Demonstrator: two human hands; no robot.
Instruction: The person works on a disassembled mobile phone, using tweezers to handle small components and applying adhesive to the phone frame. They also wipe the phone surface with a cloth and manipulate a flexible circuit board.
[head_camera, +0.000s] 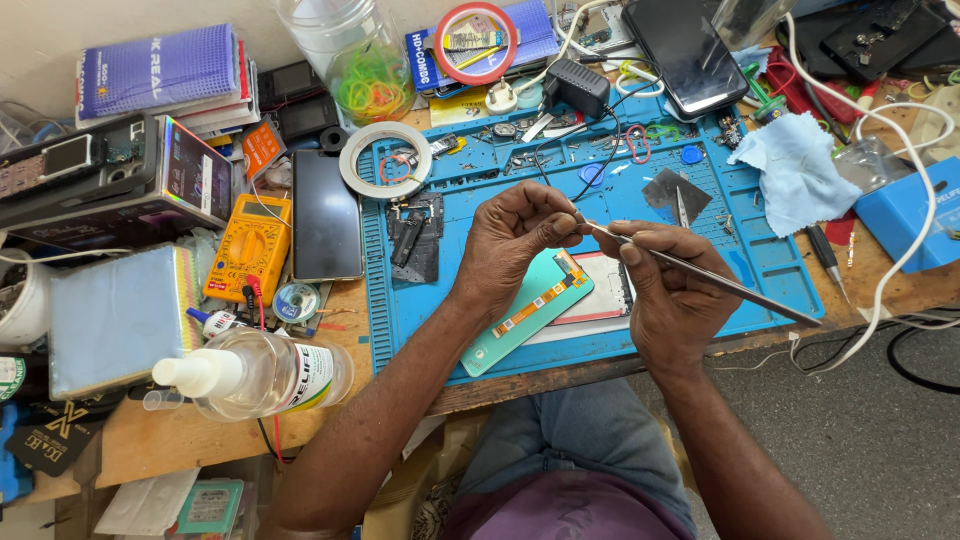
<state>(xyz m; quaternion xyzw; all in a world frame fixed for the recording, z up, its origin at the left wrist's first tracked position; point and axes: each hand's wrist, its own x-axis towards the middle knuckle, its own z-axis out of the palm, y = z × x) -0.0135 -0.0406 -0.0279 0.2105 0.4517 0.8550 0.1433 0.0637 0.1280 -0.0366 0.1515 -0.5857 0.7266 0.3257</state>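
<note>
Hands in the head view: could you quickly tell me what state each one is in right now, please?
Left hand: fingertips pinched at the tweezers' tip; what they hold cannot be told.
Right hand: closed, holding the tweezers.

A dark phone screen (327, 216) lies beside a yellow multimeter's display (264, 210).

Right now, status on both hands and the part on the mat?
Left hand pinching at tip of tweezers. Right hand gripping tweezers. Teal phone screen on blue mat under hands. Loose screws, cables around; nothing blocking.
</note>
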